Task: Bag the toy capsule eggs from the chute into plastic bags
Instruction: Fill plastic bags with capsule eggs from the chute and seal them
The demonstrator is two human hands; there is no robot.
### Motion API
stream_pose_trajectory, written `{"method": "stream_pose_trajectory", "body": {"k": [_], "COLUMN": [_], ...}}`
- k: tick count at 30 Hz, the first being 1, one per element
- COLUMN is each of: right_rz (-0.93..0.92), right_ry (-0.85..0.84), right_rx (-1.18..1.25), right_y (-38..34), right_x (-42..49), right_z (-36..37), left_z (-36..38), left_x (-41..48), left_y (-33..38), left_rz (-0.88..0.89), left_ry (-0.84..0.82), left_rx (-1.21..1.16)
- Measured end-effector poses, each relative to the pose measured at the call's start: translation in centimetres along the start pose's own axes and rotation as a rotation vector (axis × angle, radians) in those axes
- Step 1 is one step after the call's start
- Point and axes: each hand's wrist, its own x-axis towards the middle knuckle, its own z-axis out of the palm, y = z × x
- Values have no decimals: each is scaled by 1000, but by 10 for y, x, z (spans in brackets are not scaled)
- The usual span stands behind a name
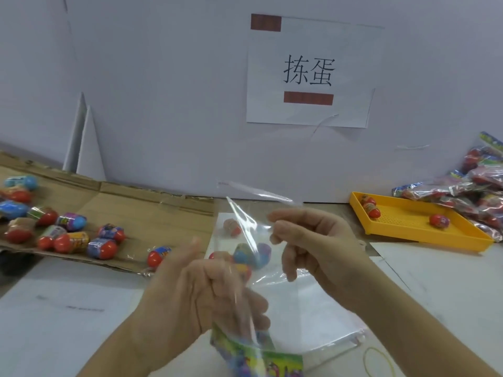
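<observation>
Left hand (196, 289) grips the clear plastic bag (242, 216) low down, near its printed header (255, 357). Right hand (307, 240) pinches the bag's upper edge. Hands apart, both clamped on the bag, over the worktop's near middle. Capsule eggs (70, 240) lie loose on the cardboard chute (152, 210) at the left edge. A few more show blurred through the bag. Yellow tray (424, 236) holds three eggs by the far right corner, filled bags (484, 186) beside it.
</observation>
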Motion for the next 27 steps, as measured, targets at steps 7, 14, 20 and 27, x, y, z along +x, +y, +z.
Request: {"method": "stream_pose_trajectory", "body": {"k": [7,14,20,27], "right_rz": [62,-95,-169,-160], "right_ry": [20,-211,-39,159], "right_rx": [-153,-1235,-1155,-166], "right_y": [15,60,67,26], "right_x": [24,21,25,30], "right_z": [6,3,7,4], "left_z": [-1,-6,-3,8], "left_x": [10,12,11,10], "left_y": [-9,-12,-11,-6], "left_rz": [78,214,323,511], "left_ry": [527,755,792,862], "left_rx": [114,162,131,236]}}
